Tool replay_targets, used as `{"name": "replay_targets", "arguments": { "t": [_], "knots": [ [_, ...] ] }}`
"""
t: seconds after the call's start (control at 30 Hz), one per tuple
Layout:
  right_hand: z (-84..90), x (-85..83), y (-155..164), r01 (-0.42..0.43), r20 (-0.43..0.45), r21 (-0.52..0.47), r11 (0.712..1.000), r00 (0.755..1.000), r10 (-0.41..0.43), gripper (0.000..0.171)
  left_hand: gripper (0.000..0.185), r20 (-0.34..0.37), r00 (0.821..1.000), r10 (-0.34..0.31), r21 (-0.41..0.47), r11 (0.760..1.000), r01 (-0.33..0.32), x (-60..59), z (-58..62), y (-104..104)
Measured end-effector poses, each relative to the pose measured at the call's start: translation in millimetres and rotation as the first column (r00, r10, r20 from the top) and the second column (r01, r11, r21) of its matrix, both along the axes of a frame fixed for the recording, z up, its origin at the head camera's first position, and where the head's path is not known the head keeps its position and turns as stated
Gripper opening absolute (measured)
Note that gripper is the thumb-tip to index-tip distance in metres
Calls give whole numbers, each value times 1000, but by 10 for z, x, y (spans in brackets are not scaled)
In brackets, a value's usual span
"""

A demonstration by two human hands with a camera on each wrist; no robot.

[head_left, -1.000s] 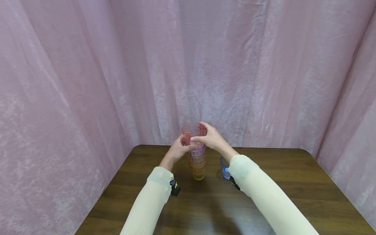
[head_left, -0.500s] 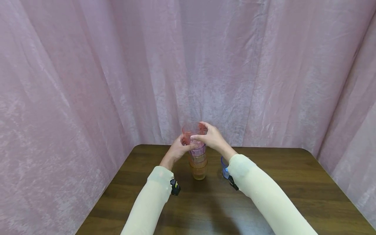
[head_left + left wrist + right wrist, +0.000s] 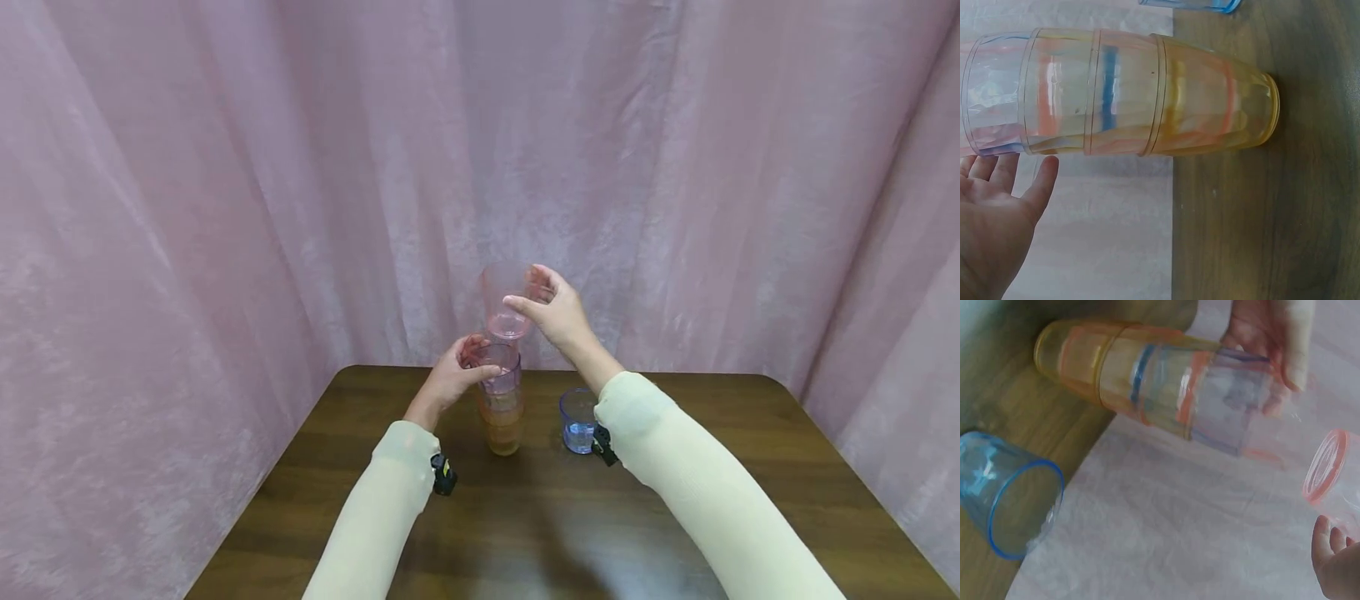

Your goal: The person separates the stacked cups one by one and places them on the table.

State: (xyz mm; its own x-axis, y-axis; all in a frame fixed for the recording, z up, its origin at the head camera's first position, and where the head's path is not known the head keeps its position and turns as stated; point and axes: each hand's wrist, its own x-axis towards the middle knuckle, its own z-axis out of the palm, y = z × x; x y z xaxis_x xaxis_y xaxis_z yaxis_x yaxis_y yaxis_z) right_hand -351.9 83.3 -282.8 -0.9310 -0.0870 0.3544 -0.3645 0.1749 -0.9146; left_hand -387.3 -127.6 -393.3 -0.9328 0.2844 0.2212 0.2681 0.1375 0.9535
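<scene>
Item one: my right hand (image 3: 553, 310) grips a clear pink cup (image 3: 506, 302), fingers and thumb curled round its wall, holding it upright in the air just above the stack of cups (image 3: 501, 404). The pink cup is clear of the stack, its base apart from the top rim.

Item two: the stack stands upright on the counter (image 3: 697, 421) toward the far edge, about the middle. I count a purple-rimmed cup on top, then orange and yellow ones nested below (the exact number is hard to tell through the tinted walls). The left wrist view shows the stack (image 3: 1122, 94) with its yellow base on the wood.

Item three: my left hand (image 3: 456, 377) curls round the top of the stack from the left side, steadying it; the right wrist view shows its fingers (image 3: 1297, 347) wrapped on the uppermost cup.

Item four: one blue cup (image 3: 578, 420) stands alone on the counter, just right of the stack and apart from it, open end up.

Item five: pink curtain (image 3: 225, 183) hangs behind and to both sides of the counter.
</scene>
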Motion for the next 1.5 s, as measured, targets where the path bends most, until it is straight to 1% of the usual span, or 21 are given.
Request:
{"name": "replay_targets", "arguments": {
  "t": [0.07, 0.2, 0.4, 0.57, 0.67, 0.8, 0.93, 1.07, 1.13, 1.3, 1.37, 1.5],
  "knots": [
    [48, 17, 52, -2, -14, -13, 1000, 1000, 1, 88, 71, -8, 1000, -7, -3, 1000, 7, -6, 9, -25],
    [93, 59, 145, -3, -24, -23, 1000, 1000, 3, 88, 70, 1, 1000, -21, -4, 1000, 21, -13, -2, -68],
    [97, 122, 275, 0, -28, -5, 1000, 1000, 0, 88, 71, 11, 1000, -24, -24, 999, 24, -8, 3, -87],
    [81, 179, 450, 4, -16, -31, 999, 1000, -5, 86, 71, 4, 1000, -11, -16, 1000, 11, -31, 6, -38],
    [52, 224, 581, 8, -7, -49, 999, 1000, -8, 85, 70, 1, 1000, -15, -6, 1000, 15, -43, 1, 5],
    [-29, 308, 755, 16, 3, -24, 1000, 1000, -16, 84, 72, -1, 1000, -21, 0, 1000, 21, -40, -3, 33],
    [-129, 378, 905, 25, 18, -4, 1000, 1000, -25, 82, 74, 11, 1000, -29, -15, 999, 29, -59, -16, 12],
    [-221, 395, 1026, 35, 18, -15, 999, 999, -35, 82, 77, 21, 998, -52, -13, 999, 52, -81, -14, -22],
    [-264, 393, 1080, 42, 18, -5, 999, 999, -42, 82, 79, 27, 998, -62, -13, 998, 63, -69, 10, -34],
    [-371, 399, 1212, 70, 23, 27, 997, 997, -71, 83, 81, 41, 995, -89, -14, 996, 89, 75, 166, -25],
    [-413, 407, 1263, 86, 24, 41, 995, 996, -87, 83, 79, 39, 995, -88, -11, 996, 88, 137, 218, -16],
    [-483, 419, 1345, 113, 27, 51, 992, 993, -114, 84, 79, 42, 996, -82, -6, 997, 82, 168, 230, -13]
  ]
}}
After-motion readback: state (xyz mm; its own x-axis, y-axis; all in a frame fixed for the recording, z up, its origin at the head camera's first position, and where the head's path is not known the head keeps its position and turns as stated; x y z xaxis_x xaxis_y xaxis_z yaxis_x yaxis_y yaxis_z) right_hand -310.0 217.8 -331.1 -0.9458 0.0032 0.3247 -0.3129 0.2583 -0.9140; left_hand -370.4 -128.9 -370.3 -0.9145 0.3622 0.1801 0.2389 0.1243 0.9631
